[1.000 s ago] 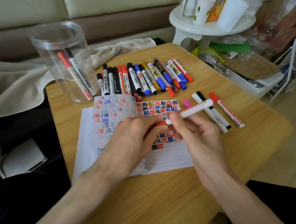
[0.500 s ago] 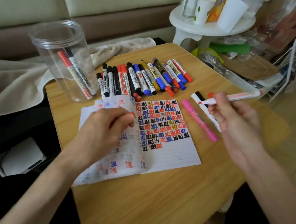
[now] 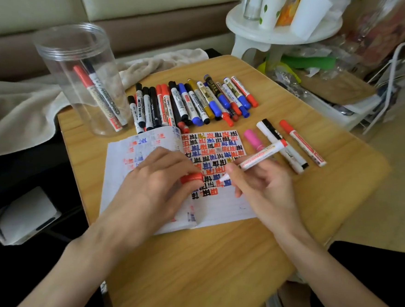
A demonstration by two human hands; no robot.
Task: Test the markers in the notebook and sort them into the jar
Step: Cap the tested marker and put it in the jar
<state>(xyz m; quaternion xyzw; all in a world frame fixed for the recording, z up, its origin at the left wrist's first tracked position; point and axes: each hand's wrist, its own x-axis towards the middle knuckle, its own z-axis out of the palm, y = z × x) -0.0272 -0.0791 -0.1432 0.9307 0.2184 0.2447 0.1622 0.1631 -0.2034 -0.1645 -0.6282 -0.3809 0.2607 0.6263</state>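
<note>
Nearest on the table (image 3: pixel 204 261), the notebook (image 3: pixel 224 207) lies open. The left hand (image 3: pixel 151 185) rests on its left page, fingers curled round a red cap (image 3: pixel 192 178). Just right of it, the right hand (image 3: pixel 263 187) pinches the marker (image 3: pixel 259 157) in a writing grip. The nib is down at the page among the lowest test marks, and the barrel slants up and away to the right. Cap and nib sit close, so capping looks a short move. Beyond, a row of markers (image 3: pixel 193 103) lies side by side. The jar (image 3: pixel 53 56) stands far left, nearer the left hand, with two markers (image 3: pixel 96 96) inside. The held marker's tail points away from it.
</note>
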